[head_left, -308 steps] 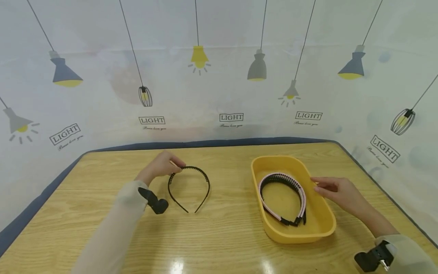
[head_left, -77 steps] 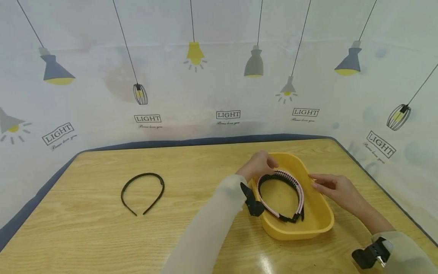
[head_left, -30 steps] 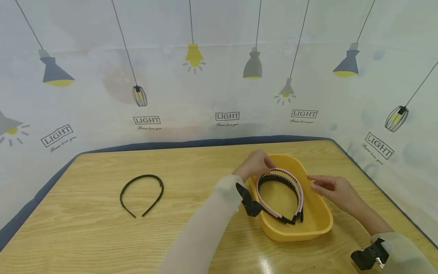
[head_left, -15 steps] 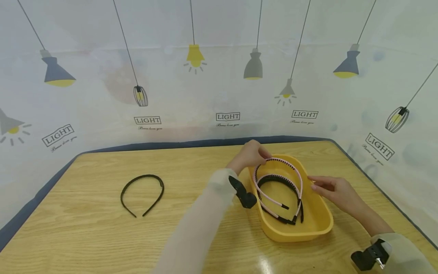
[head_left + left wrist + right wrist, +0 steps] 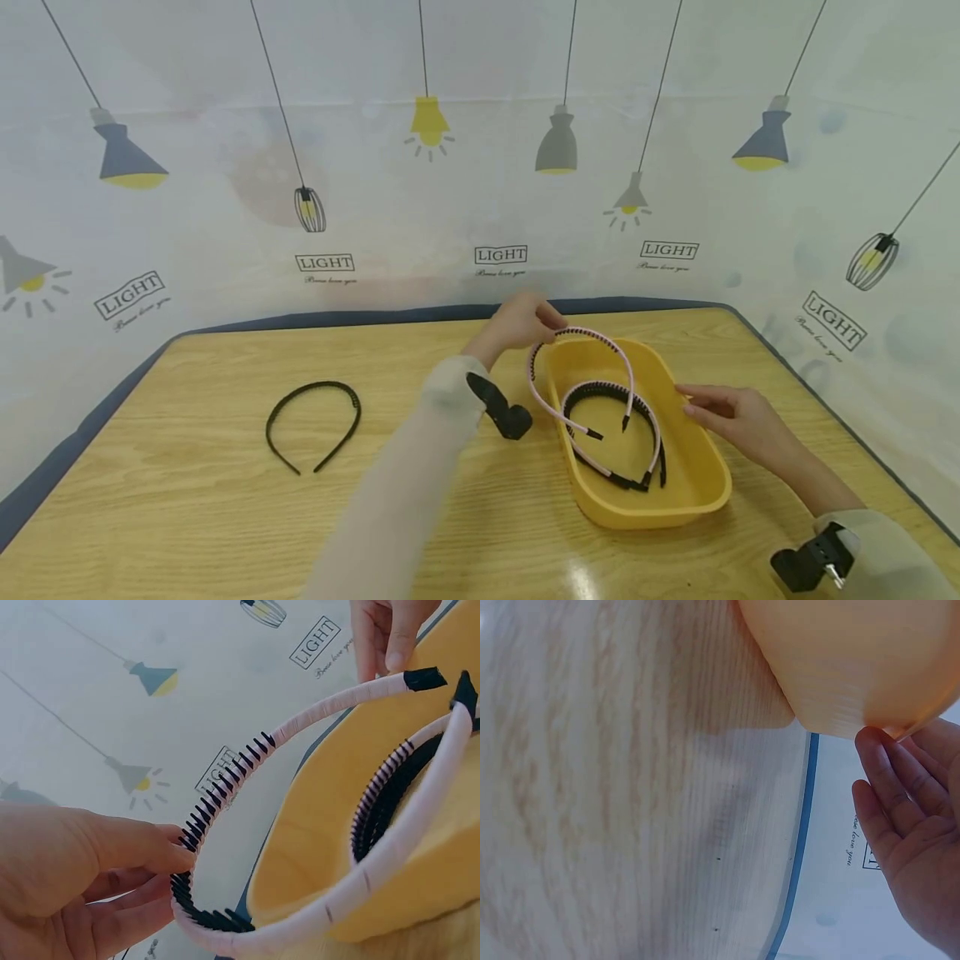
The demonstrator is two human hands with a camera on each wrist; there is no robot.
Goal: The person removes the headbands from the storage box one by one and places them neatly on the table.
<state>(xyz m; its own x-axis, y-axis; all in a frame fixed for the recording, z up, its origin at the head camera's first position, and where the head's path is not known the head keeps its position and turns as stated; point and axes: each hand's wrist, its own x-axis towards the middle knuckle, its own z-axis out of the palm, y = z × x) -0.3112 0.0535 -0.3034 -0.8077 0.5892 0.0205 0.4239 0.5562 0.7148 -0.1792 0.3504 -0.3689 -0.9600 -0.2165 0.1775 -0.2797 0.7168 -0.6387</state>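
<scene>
My left hand (image 5: 519,323) pinches a pink headband (image 5: 619,353) by its toothed top, between thumb and fingers. The headband hangs tilted over the left rim of a yellow plastic basin (image 5: 678,500), its black-tipped ends pointing down into it. In the left wrist view the black comb teeth (image 5: 217,791) line its inner curve. More pink and black headbands (image 5: 651,412) lie nested in the basin. My right hand (image 5: 750,421) touches the basin's right rim with fingers fairly straight; the right wrist view shows the fingertips against the outer wall.
A black headband (image 5: 288,396) lies on the wooden table (image 5: 225,533) at the left, ends toward me. Behind the table stands a pale backdrop (image 5: 405,192) printed with lamps. A dark blue border (image 5: 360,318) runs along the table's far edge.
My left hand has lifted the pink headband off the nested pile and moved it up and left, toward the basin's left rim. The right hand and basin stay in place.
</scene>
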